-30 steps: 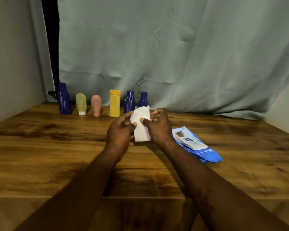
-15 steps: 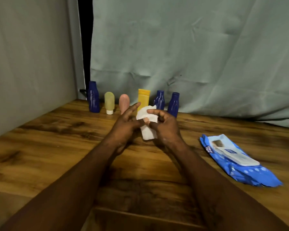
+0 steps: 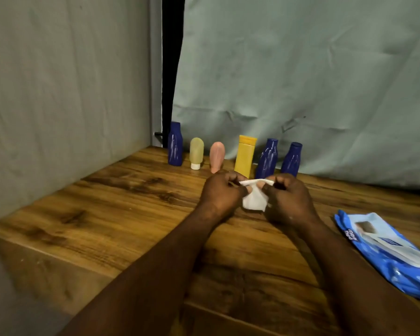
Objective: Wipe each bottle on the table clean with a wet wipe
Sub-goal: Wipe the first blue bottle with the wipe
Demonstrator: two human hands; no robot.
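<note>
The wet wipe (image 3: pixel 254 198) is held over the table (image 3: pixel 131 202), its top edge stretched side to side, the rest hanging downward. It is pinched by the left hand (image 3: pixel 220 192) and the right hand (image 3: pixel 286 197). The yellow bottle (image 3: pixel 246 154) is seen upright just behind.

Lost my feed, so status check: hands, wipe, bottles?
Left hand and right hand both pinch the wet wipe. Six bottles stand untouched at the back. Wipes pack lies right, not blocking.

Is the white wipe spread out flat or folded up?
Folded up, not spread: the wet wipe is a small bunched wad pinched between the left hand and right hand.
</note>
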